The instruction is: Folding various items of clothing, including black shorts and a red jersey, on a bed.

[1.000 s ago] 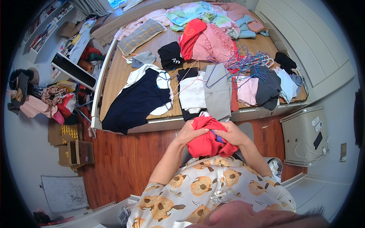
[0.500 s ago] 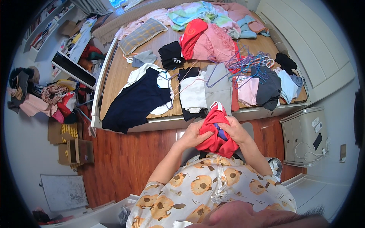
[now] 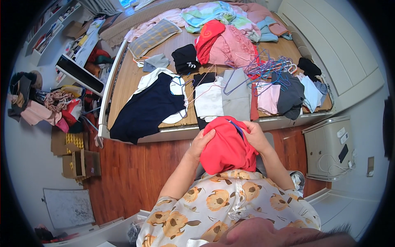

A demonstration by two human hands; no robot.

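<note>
A red garment [image 3: 224,150] with a dark blue strip near its upper right is spread between my two hands, close in front of my body. My left hand [image 3: 202,144] grips its left edge, thumb on top. At the upper right edge, my right hand [image 3: 256,138] is closed on the cloth, its fingers partly hidden. Just beyond the garment, on the bed boards, lie a folded white garment [image 3: 208,99] and a grey one [image 3: 236,94]. A navy garment [image 3: 148,105] is laid out to their left.
A heap of blue and purple hangers [image 3: 273,68] lies toward the right of the bed. Behind are a pink and red pile [image 3: 228,45] and a plaid pillow [image 3: 154,38]. A bedside cabinet [image 3: 325,148] stands at right, cardboard boxes [image 3: 87,164] at left.
The red garment has gone from bunched up to opened out wider. My left hand has shifted slightly left. The white-striped part at its top no longer shows.
</note>
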